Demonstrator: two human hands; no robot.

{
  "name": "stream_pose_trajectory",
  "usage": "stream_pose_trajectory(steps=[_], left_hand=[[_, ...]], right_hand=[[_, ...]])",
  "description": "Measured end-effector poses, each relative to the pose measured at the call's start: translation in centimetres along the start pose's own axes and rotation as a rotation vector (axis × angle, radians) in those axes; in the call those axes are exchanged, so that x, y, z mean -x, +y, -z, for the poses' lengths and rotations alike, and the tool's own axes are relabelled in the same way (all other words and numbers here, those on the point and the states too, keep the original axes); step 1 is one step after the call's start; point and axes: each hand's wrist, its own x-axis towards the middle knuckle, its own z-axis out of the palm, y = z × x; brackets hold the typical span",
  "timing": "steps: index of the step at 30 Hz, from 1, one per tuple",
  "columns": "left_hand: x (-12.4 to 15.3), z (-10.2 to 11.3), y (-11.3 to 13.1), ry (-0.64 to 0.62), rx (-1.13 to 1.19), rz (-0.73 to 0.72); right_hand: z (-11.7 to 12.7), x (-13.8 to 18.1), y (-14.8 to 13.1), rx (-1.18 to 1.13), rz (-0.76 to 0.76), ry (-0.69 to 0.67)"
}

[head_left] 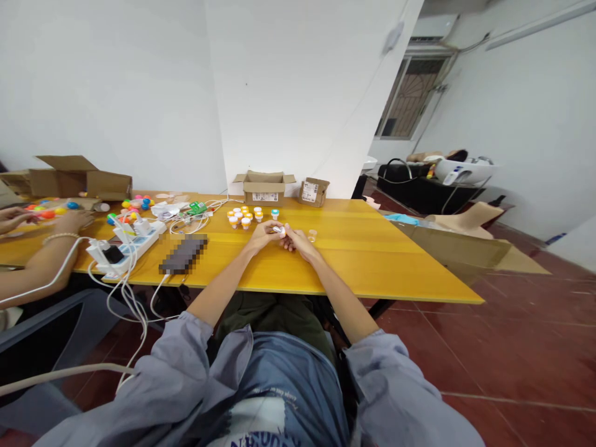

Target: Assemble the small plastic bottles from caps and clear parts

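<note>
My left hand (265, 234) and my right hand (298, 241) meet over the wooden table. Between their fingertips is a small whitish, shiny piece (279, 230), partly covered, so its kind cannot be made out. Both hands are closed on it. Just beyond my left hand stands a small white tub with a teal top (274, 214). To its left are several similar small tubs with orange and white tops (245, 222), grouped close together. A small clear plastic cup (312, 233) sits right of my right hand.
Two cardboard boxes (264, 187) (313, 192) stand against the wall. Left of me lie a dark phone-like device (184, 254), a white power strip (135, 248) with cables, and colourful balls. A co-worker's hands (77, 220) are at far left. An opened carton (447, 248) is beyond the table's right edge.
</note>
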Motion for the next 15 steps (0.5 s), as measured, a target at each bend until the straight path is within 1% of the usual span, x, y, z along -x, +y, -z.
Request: stream_pose_trajectory(steps=[5,15], left_hand=[[0.17,-0.16,0.3,-0.009,0.001,0.018],[0.31,-0.43,0.68,0.005,-0.008,0.017]], right_hand=[[-0.31,0.09,-0.09,-0.011,-0.017,0.024],[-0.15,0.0,-0.1,0.011,-0.015,0.014]])
